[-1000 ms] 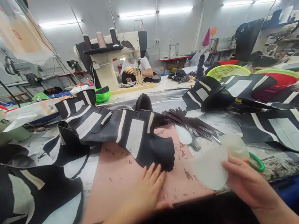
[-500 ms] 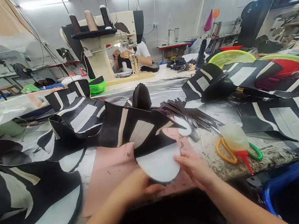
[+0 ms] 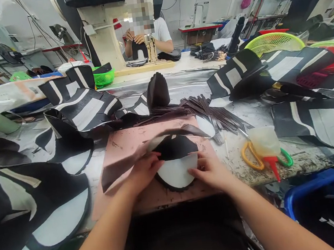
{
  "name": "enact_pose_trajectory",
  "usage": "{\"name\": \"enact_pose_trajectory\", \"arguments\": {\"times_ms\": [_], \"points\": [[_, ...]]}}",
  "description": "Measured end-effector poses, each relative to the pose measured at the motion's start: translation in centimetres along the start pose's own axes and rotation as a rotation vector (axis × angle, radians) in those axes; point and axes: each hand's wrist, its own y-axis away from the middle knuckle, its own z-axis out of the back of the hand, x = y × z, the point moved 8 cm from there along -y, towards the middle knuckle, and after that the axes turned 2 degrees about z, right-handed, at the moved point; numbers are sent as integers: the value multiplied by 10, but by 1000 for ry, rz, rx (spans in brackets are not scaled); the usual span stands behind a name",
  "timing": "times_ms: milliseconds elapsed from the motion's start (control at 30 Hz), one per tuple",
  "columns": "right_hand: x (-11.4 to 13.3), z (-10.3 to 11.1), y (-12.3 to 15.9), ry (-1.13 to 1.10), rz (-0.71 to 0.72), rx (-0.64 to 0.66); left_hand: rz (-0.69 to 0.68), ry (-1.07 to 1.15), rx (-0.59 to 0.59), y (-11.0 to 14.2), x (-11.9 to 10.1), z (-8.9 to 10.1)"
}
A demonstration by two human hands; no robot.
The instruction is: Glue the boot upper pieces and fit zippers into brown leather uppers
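Note:
A black shoe upper (image 3: 177, 172) with a white, rounded toe lining lies over the pink board (image 3: 122, 139) in front of me. Its brown outer side folds up and stretches out to the left. My left hand (image 3: 144, 169) pinches the upper's left edge where black meets white. On the opposite edge, my right hand (image 3: 211, 169) grips the upper, thumb on the white lining and fingers at the rim. Behind the board lie dark brown strips (image 3: 211, 113) and a dark piece with a scalloped edge (image 3: 158, 90).
Scissors (image 3: 252, 157) and a glue bottle (image 3: 264, 143) lie to the right. More shoe uppers (image 3: 88, 110) cover the left and right sides. A blue bin (image 3: 291, 203) stands at lower right. Across the table, a person (image 3: 161, 35) works at a sewing machine (image 3: 100, 35).
The upper has been turned and folded, so its brown outer side now shows and its wide part lies left. My left hand has moved up to its left edge. The view has tipped down.

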Motion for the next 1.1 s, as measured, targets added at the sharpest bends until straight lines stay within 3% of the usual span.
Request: {"name": "enact_pose_trajectory", "arguments": {"times_ms": [200, 1100], "points": [[6, -7, 4, 160, 27, -20, -49, -109, 54, -5, -2, 11], [4, -4, 3, 208, 45, -16, -88, -84, 13, -4, 2, 2]]}}
